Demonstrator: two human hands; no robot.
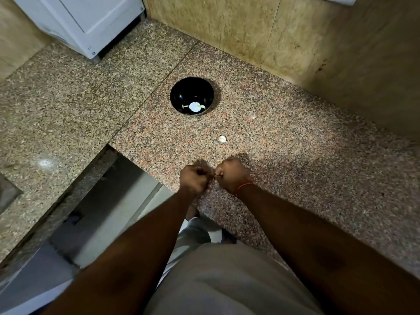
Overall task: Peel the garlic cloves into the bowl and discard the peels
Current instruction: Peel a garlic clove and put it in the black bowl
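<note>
Left hand (193, 179): fingers curled, contents hidden.
Right hand (230, 176): fist-like, contents hidden.
Bowl (192, 95): black, pale pieces inside.
Clove (223, 139): on speckled surface (295, 155).

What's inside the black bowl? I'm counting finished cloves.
The black bowl holds a few pale pieces by its near wall; glare blurs them, so no reliable count.
</note>
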